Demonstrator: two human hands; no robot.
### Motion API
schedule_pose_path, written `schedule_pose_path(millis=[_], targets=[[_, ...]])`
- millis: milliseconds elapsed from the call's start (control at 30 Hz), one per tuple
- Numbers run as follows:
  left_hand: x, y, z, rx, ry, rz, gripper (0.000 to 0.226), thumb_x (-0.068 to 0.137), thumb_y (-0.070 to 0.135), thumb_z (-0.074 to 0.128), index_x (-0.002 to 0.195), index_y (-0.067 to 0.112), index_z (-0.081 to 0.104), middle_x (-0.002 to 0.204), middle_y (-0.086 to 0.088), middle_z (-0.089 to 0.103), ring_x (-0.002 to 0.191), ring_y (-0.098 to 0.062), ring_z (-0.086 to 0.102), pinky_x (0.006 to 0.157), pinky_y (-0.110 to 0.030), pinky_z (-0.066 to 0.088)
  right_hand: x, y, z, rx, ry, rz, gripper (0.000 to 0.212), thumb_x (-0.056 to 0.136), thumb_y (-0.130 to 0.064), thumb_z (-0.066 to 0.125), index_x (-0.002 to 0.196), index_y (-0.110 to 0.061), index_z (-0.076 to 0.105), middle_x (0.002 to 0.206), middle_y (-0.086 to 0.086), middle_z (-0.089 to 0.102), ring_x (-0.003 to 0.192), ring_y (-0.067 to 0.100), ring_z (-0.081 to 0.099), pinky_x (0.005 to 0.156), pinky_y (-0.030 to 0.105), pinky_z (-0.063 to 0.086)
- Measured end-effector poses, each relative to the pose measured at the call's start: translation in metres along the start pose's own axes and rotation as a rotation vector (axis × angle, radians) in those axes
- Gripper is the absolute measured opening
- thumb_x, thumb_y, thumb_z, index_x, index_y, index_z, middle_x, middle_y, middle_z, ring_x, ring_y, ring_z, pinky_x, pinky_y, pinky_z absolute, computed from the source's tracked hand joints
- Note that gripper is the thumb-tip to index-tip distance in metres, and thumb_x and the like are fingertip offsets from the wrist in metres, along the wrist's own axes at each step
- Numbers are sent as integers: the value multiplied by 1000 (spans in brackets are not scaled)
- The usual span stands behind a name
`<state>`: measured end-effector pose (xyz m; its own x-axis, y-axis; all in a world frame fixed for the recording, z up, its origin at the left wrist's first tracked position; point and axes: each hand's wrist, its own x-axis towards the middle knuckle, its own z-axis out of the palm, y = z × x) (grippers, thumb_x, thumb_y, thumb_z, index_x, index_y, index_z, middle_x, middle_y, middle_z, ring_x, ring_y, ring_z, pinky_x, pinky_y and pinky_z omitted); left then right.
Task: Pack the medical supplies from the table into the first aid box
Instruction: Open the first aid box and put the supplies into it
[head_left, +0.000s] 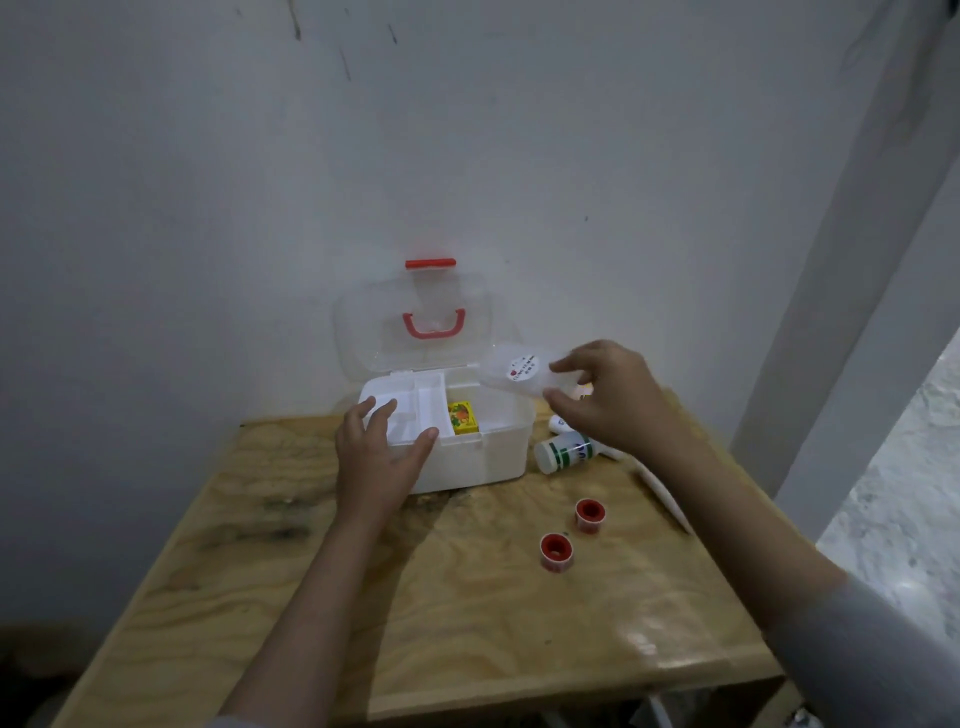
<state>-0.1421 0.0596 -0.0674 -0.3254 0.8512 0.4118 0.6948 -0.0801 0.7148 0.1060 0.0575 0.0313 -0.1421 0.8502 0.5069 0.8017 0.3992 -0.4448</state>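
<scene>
A clear case (514, 375) is pinched by the right hand (605, 397) above the first aid box (467, 457) – steadied by the spread left hand (376, 447) – and could be dropped if jostled against the rim.

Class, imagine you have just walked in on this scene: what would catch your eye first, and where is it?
The open first aid box at the table's far edge, its clear lid upright with red handle. The right hand holds a clear container over the box; the left hand rests on its front left corner. Two red tape rolls lie nearer.
</scene>
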Motion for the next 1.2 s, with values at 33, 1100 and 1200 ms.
schedule_pose_path(millis=[33,1100,1200], targets=[[0,0,0,5,-3,-5,65,79,50,65,133,20,48,148,-2,32,137,-24,25,104,-45,37,12,-4,7,-34,-66,-10,37,75,-28,71,109,-12,69,113,8,65,90,18,61,80,25,46],[-2,3,-2,30,5,-7,66,78,52,64,135,23,46,147,-1,32,135,-20,27,101,-41,39,75,-5,120,119,-483,15,61,69,1,71,125,-12,53,104,7,70,90,19,64,83,34,55],[-1,3,-3,21,-5,1,66,78,52,63,134,22,46,146,-1,32,135,-20,27,101,-39,38,72,-3,110,244,-333,-3,55,68,2,72,120,-11,58,106,11,68,88,18,64,73,20,54]])
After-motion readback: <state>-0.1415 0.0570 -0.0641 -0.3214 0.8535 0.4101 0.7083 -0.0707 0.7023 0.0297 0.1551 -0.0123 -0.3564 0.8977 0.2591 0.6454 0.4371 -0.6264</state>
